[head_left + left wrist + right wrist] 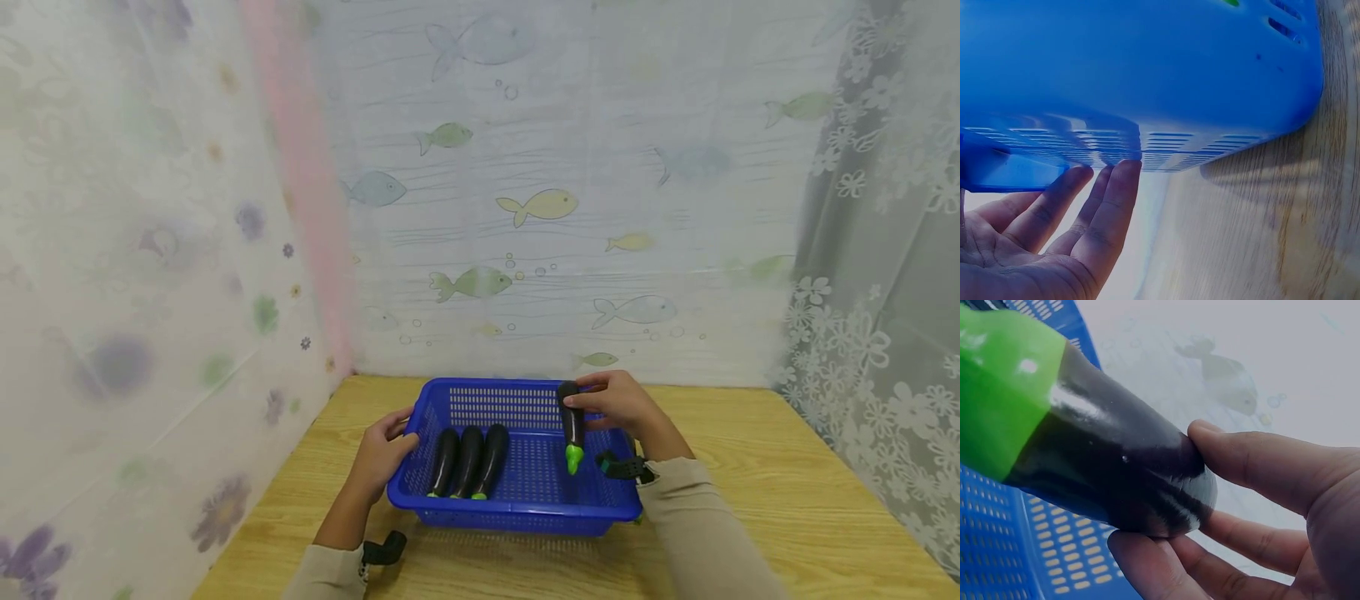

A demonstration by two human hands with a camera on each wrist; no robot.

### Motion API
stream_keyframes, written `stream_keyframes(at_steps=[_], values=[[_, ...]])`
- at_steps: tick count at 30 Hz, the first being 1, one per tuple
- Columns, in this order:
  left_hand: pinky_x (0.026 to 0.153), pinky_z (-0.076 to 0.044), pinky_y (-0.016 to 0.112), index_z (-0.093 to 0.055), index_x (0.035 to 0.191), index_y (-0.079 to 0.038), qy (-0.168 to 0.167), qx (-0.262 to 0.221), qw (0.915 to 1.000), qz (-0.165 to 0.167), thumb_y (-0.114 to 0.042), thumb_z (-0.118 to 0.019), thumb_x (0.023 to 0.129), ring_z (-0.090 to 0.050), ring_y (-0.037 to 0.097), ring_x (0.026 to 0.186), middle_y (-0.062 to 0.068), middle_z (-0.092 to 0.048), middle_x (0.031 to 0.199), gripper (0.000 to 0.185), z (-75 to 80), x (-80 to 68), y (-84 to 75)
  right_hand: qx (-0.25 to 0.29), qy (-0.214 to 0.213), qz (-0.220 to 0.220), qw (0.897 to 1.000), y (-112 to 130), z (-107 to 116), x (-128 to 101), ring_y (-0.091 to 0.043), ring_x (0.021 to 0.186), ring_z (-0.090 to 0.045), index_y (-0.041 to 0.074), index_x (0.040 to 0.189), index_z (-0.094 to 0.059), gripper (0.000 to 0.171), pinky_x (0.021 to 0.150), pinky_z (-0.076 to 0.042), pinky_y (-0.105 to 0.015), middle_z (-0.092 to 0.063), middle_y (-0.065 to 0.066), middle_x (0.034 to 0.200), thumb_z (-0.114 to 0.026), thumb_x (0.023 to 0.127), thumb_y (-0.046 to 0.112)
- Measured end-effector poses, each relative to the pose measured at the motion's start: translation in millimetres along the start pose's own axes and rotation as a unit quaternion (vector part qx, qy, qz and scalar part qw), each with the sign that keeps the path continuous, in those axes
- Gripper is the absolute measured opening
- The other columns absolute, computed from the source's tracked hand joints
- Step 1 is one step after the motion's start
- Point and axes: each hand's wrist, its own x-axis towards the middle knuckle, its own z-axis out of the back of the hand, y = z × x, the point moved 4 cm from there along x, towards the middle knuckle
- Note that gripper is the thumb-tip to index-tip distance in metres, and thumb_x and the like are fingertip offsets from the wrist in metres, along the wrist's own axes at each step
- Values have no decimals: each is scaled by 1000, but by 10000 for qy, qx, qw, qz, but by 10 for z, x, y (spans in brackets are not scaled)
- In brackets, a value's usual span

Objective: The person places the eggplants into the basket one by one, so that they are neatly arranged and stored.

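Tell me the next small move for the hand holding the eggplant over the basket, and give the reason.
Probably lower the eggplant onto the bare basket floor beside the three eggplants already lying in a row. The right hand pinches its rounded end, green stem pointing down, above the blue basket, while the left hand rests against the basket's left wall.

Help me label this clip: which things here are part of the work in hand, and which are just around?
In hand:
right hand, fingers pinching a toy eggplant
left hand, touching the blue basket
three toy eggplants lying in the basket

Just around:
wooden table
fish-print curtain
floral curtains
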Motion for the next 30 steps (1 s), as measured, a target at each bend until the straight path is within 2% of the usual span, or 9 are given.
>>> stream_keyframes(at_steps=[9,19,22,30], values=[[87,-62,50,-56,148,-10,-59,64,10000,12,-11,-66,92,-72,36,109,21,-68,135,57,-8,-11,-4,-35,15,-140,9999,-41,-150,95,-35,107,-72,-7,143,-54,65,80,-64,-47,-60,-31,135,-81,89,17],[90,-61,50,-54,149,-9,-29,43,10000,18,-12,-67,92,-70,36,113,22,-65,138,59,7,-26,-15,177,169,-296,9993,-66,-257,174,-43,114,-69,-9,142,-53,65,81,-63,-49,-61,-32,133,-81,88,13],[89,-61,51,-52,150,-6,-6,44,10000,61,-10,-65,93,-70,38,113,25,-65,138,59,-4,-62,-83,146,217,-336,9991,-69,-301,199,-41,112,-71,-9,142,-53,65,82,-63,-50,-64,-31,130,-81,87,12],[88,-62,46,-56,148,-10,-61,55,10000,27,-11,-67,91,-71,32,108,20,-68,134,58,-3,-14,-25,-101,238,-628,9977,-139,-431,235,-40,111,-71,-6,139,-57,64,83,-63,-50,-66,-27,128,-84,84,13]])
